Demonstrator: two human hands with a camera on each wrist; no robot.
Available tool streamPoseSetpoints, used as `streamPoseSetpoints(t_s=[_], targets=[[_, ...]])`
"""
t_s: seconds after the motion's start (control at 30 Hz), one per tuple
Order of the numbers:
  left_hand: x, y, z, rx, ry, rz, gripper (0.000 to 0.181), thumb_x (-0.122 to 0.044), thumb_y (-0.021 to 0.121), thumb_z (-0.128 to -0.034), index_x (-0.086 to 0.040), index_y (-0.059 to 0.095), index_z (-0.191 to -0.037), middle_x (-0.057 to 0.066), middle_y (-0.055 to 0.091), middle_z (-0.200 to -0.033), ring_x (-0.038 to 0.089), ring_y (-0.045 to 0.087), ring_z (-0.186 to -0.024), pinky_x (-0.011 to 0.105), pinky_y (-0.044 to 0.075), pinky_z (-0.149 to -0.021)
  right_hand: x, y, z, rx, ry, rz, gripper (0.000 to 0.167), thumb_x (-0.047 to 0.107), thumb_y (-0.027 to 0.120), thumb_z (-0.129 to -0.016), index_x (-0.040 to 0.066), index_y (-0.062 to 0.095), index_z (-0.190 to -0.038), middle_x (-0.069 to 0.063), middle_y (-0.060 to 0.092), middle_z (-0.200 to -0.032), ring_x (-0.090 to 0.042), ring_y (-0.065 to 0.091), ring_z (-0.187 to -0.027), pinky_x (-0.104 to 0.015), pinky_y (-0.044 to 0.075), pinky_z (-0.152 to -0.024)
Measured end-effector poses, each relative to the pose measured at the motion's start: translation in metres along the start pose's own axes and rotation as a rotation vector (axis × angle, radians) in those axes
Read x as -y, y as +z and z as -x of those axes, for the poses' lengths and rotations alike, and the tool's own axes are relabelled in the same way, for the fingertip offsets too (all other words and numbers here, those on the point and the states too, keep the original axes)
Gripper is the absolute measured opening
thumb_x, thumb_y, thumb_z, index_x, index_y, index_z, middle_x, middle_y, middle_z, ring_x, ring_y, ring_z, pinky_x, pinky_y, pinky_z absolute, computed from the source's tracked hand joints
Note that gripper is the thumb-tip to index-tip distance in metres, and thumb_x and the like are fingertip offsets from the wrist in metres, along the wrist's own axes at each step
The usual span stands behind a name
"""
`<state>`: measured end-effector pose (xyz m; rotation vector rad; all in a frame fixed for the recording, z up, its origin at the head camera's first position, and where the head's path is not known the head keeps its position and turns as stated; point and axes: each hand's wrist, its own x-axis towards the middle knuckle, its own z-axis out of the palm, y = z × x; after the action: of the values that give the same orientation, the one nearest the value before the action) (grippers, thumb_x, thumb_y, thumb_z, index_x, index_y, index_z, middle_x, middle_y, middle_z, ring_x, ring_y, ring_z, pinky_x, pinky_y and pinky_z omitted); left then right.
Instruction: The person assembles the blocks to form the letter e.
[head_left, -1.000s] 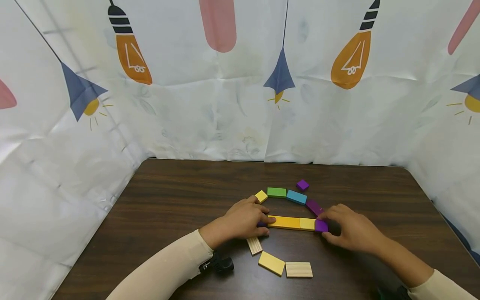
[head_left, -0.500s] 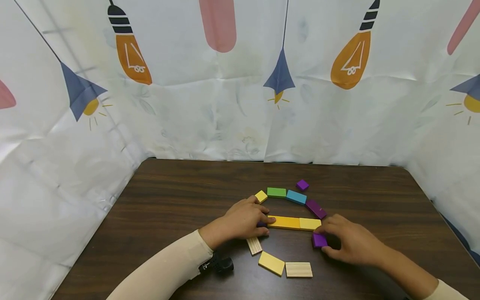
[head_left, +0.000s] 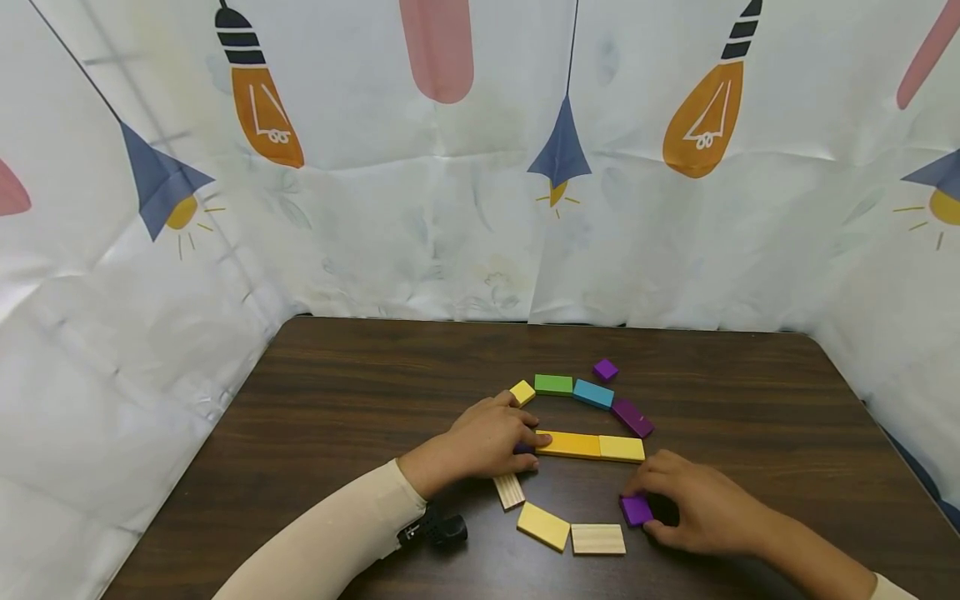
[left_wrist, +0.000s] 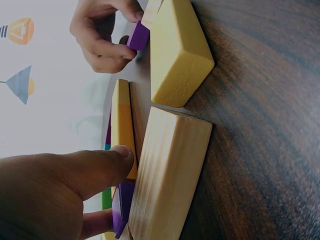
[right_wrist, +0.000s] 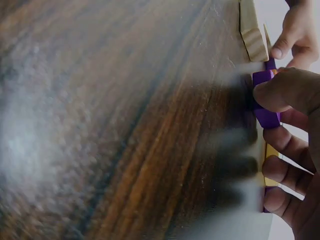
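In the head view my right hand (head_left: pixel 708 504) pinches a small purple block (head_left: pixel 636 510) between thumb and fingers, right of the lower wooden blocks. The right wrist view shows the thumb (right_wrist: pixel 275 92) on that block. My left hand (head_left: pixel 483 437) lies at the left end of a straight row, thumb and forefinger about another purple block (left_wrist: pixel 122 205), mostly hidden by the hand. Its forefinger touches the orange block (head_left: pixel 570 445) beside it. A pale yellow block (head_left: pixel 622 449) ends the row on the right.
Behind the row, an arc holds a yellow block (head_left: pixel 522 392), a green block (head_left: pixel 553 385), a blue block (head_left: pixel 593 394) and a dark purple block (head_left: pixel 632 417). A loose purple block (head_left: pixel 605 371) lies beyond. In front are plain wooden blocks (head_left: pixel 597 540) and a yellow block (head_left: pixel 543 527).
My right hand has drawn the purple block away from the right end of the row, toward me and slightly left, uncovering the pale yellow block's end. The left hand has stayed still.
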<state>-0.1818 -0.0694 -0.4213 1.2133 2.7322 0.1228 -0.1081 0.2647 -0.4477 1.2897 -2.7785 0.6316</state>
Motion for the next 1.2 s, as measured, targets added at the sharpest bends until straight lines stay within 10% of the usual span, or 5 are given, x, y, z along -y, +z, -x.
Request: streamPoseSetpoints(t_s=[0.83,1.2], targets=[[0.000,0.000,0.001,-0.009,0.005,-0.003,0.041,-0.048,0.070,-0.0957,-0.038,0.068,-0.135,-0.007,0.063,-0.139,0.015,0.046,-0.098,0.028,0.043,-0.077,0.008,0.005,0.002,0.055,-0.089,-0.064,0.042,0.028,0.085,-0.083,0.036,0.068,-0.120,0.023,0.056,-0.115,0.000,0.054,-0.104,-0.029,0.055,-0.078],[0.000,0.001,0.001,-0.010,0.003,0.000,0.041,-0.049,0.070,-0.0955,-0.037,0.068,-0.135,-0.007,0.063,-0.139,0.015,0.045,-0.097,0.028,0.042,-0.077,0.004,-0.008,-0.007,0.060,0.030,-0.059,0.038,0.047,0.078,-0.090,0.033,0.068,-0.123,0.022,0.059,-0.116,0.000,0.055,-0.104,-0.031,0.055,-0.081]])
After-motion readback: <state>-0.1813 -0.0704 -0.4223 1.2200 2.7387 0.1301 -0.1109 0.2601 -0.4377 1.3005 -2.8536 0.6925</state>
